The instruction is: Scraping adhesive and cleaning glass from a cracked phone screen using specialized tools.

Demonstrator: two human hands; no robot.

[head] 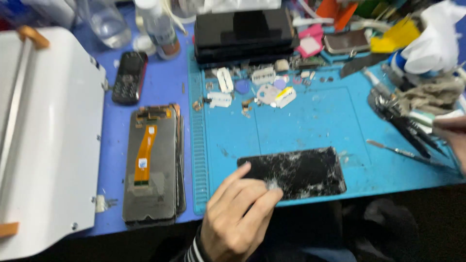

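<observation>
A phone with a shattered black screen (301, 171) lies flat on the blue work mat (315, 121) near the front edge. My left hand (238, 213) rests at the phone's left end, fingers on the cracked glass, pinching a small pale shard or wad. My right hand (454, 133) enters at the right edge of view, closed around a small whitish tool or tube whose shape is blurred. It sits above a pile of dark tools (403, 121).
A stack of phone display panels with an orange flex cable (153, 165) lies left of the mat. A black keypad phone (129, 76), bottles (158, 26), a black box (242, 34), small parts (262, 90), a metal spudger (403, 153) and a white machine (46, 140) surround it.
</observation>
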